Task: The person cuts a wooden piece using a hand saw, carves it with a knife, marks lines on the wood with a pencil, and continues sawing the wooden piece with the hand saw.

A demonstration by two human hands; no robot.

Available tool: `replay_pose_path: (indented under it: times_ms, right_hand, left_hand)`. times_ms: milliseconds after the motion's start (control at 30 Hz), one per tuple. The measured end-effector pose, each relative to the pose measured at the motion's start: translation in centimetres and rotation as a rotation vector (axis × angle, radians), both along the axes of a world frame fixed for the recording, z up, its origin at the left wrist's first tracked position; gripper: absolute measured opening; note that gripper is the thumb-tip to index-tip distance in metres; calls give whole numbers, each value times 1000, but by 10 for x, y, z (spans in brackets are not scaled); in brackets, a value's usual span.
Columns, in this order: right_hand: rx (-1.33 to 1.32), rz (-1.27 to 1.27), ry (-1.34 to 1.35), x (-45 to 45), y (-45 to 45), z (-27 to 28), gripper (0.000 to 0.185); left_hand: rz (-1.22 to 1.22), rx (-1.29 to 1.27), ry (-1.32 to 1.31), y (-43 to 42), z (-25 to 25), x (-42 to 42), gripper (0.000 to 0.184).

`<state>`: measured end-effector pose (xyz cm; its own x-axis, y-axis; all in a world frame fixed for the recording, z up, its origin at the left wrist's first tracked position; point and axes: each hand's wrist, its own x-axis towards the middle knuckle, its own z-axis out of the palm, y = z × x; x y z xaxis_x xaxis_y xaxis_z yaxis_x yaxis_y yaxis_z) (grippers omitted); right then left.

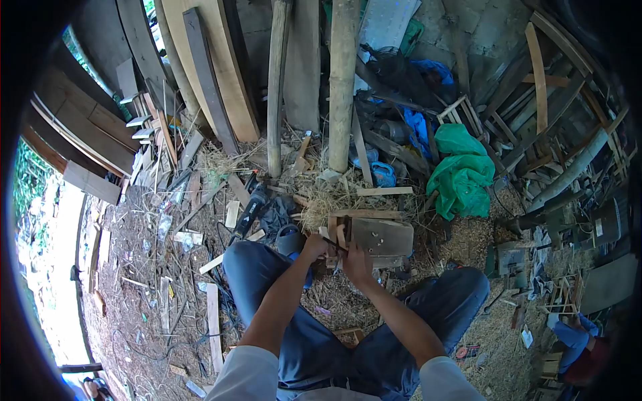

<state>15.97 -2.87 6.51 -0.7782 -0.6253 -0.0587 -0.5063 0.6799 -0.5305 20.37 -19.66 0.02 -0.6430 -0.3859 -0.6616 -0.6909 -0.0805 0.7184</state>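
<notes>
My left hand point(315, 247) is closed at one end of a thin dark bar point(334, 243), which slants across in front of me. At the bar's other end my right hand point(358, 262) is closed, its fingertips partly hidden. Just beyond the bar, a small piece of reddish wood point(342, 234) stands up between my hands. Touching or close beside my right hand is a low wooden block point(384, 238) with a few pale shavings on top. The bar's exact kind is too small to tell.
A black power tool point(249, 212) lies left of my knee. Wood scraps and shavings litter the ground. Upright posts point(342, 87) and planks point(301, 67) stand ahead. A green plastic sheet point(460, 177) is heaped at right. Another person point(580, 347) sits at the far lower right.
</notes>
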Motion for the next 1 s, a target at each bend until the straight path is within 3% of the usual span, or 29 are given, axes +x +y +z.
replay_pose_path:
  times_ms: [33,67,133,200,267,333,400,500,667,733,800,867,933,967,1000]
  right_hand:
    - [22,-9,16,0,4,1,26]
    - [26,-5,16,-2,7,1,26]
    - [-21,-78,-83,-3,6,12,32]
    - [-121,-148,-213,-8,-1,4,35]
    - [-218,-225,-334,-14,-5,-10,39]
    - [-236,-162,-146,-18,-11,-13,40]
    - [-156,-157,-201,-16,-15,0,41]
    - [-29,-98,-191,-3,-21,18,41]
    - [-5,-95,-64,-3,-15,20,44]
    - [-128,-230,-11,-18,-11,27,34]
    - [-197,-338,-68,-43,7,26,27]
    - [-356,-489,-39,-74,38,18,17]
    - [-494,-648,26,-98,78,12,12]
    - [-551,-737,0,-107,98,11,10]
    - [-445,-792,48,-116,123,-10,11]
  left_hand:
    - [1,5,2,-5,-15,1,25]
    - [-262,-125,121,-13,-29,3,25]
    - [-521,-258,233,-14,-23,7,26]
    - [-119,-182,-86,5,26,6,30]
    - [-129,-233,-28,4,13,3,30]
    - [-138,-286,34,9,17,-3,30]
    - [48,-140,214,15,25,-10,27]
    - [-118,-283,311,15,-6,-17,25]
    - [-146,-216,285,16,-6,-17,25]
    - [-158,-164,254,18,10,-22,25]
    - [-47,-343,268,26,30,-25,32]
    - [-156,-463,279,37,45,-41,28]
    - [-50,-142,471,51,62,-55,28]
    - [-44,33,392,62,78,-60,31]
    - [-57,25,386,77,78,-66,31]
